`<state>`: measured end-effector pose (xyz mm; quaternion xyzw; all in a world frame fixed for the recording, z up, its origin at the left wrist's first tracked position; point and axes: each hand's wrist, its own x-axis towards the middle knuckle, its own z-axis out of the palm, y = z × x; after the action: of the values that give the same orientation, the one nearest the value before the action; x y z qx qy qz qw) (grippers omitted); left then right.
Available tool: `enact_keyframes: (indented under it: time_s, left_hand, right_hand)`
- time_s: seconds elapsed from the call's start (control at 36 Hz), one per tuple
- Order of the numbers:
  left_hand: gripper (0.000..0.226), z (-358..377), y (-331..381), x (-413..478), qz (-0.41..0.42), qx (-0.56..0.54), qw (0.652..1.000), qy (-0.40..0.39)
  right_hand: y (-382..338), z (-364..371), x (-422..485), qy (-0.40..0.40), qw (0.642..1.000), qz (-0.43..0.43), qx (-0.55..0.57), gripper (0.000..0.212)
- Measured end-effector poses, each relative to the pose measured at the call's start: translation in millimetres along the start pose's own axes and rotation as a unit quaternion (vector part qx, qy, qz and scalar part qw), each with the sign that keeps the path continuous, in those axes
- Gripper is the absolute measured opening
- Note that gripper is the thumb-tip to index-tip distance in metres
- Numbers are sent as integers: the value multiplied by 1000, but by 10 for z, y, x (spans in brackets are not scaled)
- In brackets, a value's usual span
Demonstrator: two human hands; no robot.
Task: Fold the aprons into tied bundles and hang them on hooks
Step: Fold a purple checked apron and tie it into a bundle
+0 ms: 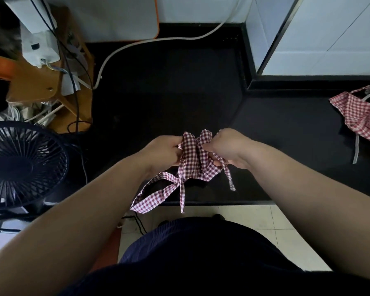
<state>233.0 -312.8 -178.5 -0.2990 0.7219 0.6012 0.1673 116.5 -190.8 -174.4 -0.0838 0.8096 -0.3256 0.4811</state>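
Red-checked apron bundle [193,159] bunches between our left hand [162,152] and right hand [231,148], fingers [208,147] curled gripping it.

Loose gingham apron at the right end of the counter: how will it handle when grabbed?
Probably floppy: the apron lies crumpled in soft folds on the counter. Likely light: the matching bundle bunches small between the left hand and right hand. Its pale strap trails loose, so it may dangle or snag when lifted.

Bare forearms [90,210] — navy ribbed garment [179,248]
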Motion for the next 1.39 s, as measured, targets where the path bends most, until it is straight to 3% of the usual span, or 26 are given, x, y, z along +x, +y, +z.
enact_keyframes:
  time_s: [0.11, 0.17, 0.31, 0.56, 0.75, 0.86, 0.97, 1.06, 1.25, 1.39]
  left_hand:
    - [39, 43, -155, -34, 43, 19, 996, 74]
    - [42, 86, -225, -30, 54, 30, 992, 110]
    - [35, 244, -349, -45, 53, -16, 979, 195]
    - [13, 368, -392, -18, 108, -7, 954, 280]
    - [5, 374, -361, 76, 160, 53, 939, 299]
    - [9, 350, -320, 104, 168, 39, 940, 296]
    - [9, 360, -313, 131, 179, 34, 940, 289]
    - [9, 361, -310, 144, 188, 32, 939, 288]
    - [20, 310, -302, 149, 173, 5, 943, 284]
    - [18, 285, -261, 70, 179, -101, 943, 260]
  right_hand:
    - [12, -58, -61, -74, 970, 27, 232, 18]
    - [20, -111, -74, -114, 953, 25, 279, 24]
    - [104, -62, -32, -105, 969, -29, 221, 28]
    - [282, 34, 114, 34, 984, -143, 98, 26]
    - [275, 61, 183, 164, 951, -249, -81, 27]
    - [275, 65, 167, 115, 966, -216, 82, 17]
    - [314, 108, 168, 98, 959, -239, 118, 23]
    - [294, 108, 187, 114, 959, -248, 72, 14]
    - [161, 51, 162, 108, 946, -292, -93, 21]
    - [72, -28, 36, 52, 953, -290, -72, 17]
